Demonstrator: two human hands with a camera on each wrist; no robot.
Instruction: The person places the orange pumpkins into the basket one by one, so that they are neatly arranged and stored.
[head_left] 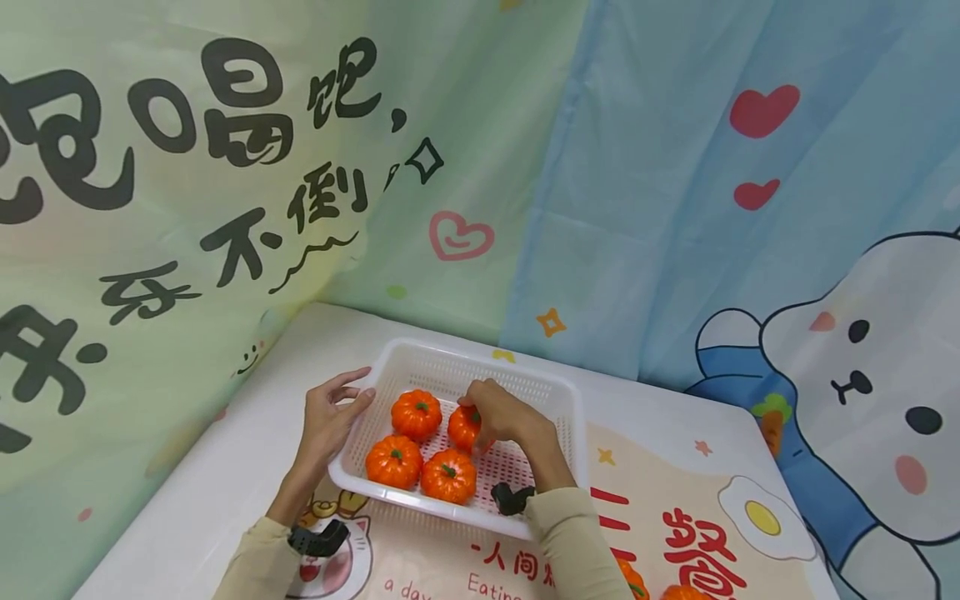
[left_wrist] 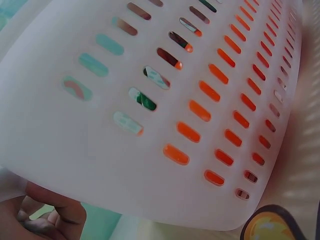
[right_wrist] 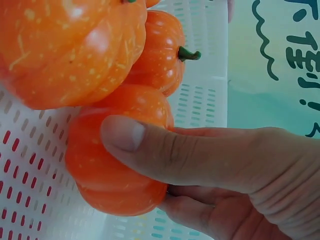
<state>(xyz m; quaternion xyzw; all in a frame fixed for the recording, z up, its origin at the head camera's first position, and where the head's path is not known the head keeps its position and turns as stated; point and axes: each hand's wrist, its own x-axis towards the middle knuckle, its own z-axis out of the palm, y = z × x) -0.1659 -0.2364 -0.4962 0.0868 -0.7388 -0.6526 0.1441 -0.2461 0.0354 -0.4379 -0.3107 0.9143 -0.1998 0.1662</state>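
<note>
My right hand [head_left: 510, 414] reaches into a white perforated plastic basket [head_left: 456, 510] and grips a small orange pumpkin [head_left: 462, 427]. In the right wrist view the thumb lies across this pumpkin [right_wrist: 117, 185], with the other fingers partly hidden behind it. Beside it in the basket sit more orange pumpkins with green stems: a back one [head_left: 416, 414], a front left one [head_left: 393, 462] and a front middle one [head_left: 448, 477]. At the basket's left rim my left hand [head_left: 327, 421] holds the edge. Its curled fingers [left_wrist: 62, 212] show below the basket wall [left_wrist: 75, 145] in the left wrist view.
More orange pumpkins, one [head_left: 633, 578] and another [head_left: 684, 592], lie on the table at the lower edge of the head view. A printed mat [head_left: 637, 475] covers part of the white table [head_left: 262, 400]. Behind hangs a printed curtain [head_left: 637, 208].
</note>
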